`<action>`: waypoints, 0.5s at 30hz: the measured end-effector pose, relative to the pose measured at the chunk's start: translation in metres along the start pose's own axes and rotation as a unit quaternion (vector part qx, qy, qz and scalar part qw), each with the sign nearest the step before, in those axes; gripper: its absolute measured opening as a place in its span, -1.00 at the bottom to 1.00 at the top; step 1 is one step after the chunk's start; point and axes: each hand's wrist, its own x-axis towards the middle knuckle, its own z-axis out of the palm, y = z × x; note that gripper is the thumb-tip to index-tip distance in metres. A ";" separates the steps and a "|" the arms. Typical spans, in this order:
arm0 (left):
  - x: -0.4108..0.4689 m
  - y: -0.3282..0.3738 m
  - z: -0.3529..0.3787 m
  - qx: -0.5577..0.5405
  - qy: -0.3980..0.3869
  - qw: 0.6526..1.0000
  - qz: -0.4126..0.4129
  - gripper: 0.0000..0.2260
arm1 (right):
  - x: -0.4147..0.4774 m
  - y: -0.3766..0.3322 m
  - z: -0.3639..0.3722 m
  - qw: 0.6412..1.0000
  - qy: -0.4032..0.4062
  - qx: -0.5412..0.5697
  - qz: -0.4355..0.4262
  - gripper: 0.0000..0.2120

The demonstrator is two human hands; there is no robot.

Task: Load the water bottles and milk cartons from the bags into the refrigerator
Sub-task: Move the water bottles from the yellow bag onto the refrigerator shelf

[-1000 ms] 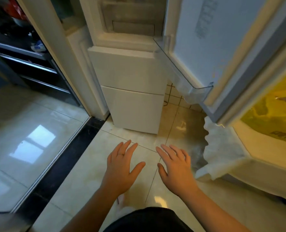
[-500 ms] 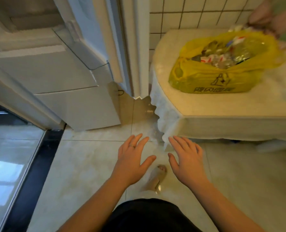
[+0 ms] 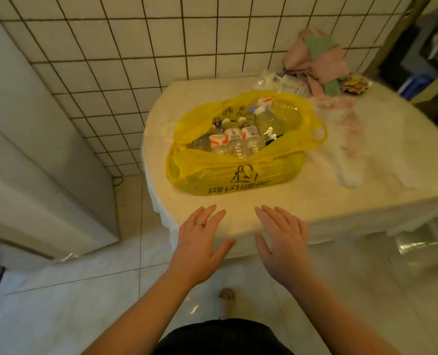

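A yellow plastic bag (image 3: 238,172) lies open on the table (image 3: 315,203), its mouth facing up. Inside it lie several clear water bottles (image 3: 234,143) with red-and-white labels, and a larger clear bottle (image 3: 279,116) sits toward the bag's far side. No milk cartons can be made out. My left hand (image 3: 200,242) and my right hand (image 3: 282,242) hover palm-down, fingers straight, over the table's near edge, just short of the bag. Both hands hold nothing. The white refrigerator (image 3: 33,175) stands at the left.
A tiled wall (image 3: 161,47) rises behind the table. Pink and green cloths (image 3: 317,57), small packets (image 3: 287,84) and a white cloth (image 3: 346,139) lie on the table's far right. My bare foot (image 3: 227,294) stands on the glossy tile floor.
My view has swung right from the open refrigerator to the table, so the bag is now straight ahead. Both hands stayed open and now hover over the table's near edge.
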 end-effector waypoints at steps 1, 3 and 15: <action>0.015 0.006 0.000 0.002 0.002 1.000 0.002 -0.36 | 0.013 0.010 -0.002 1.000 0.006 0.000 -0.004 -0.51; 0.042 0.014 -0.001 0.010 0.006 1.000 0.006 -0.37 | 0.038 0.027 -0.005 1.000 0.019 -0.004 -0.011 -0.51; 0.146 0.050 0.005 0.036 0.050 0.998 -0.021 -0.39 | 0.177 0.109 -0.021 0.996 0.066 0.003 -0.064 -0.49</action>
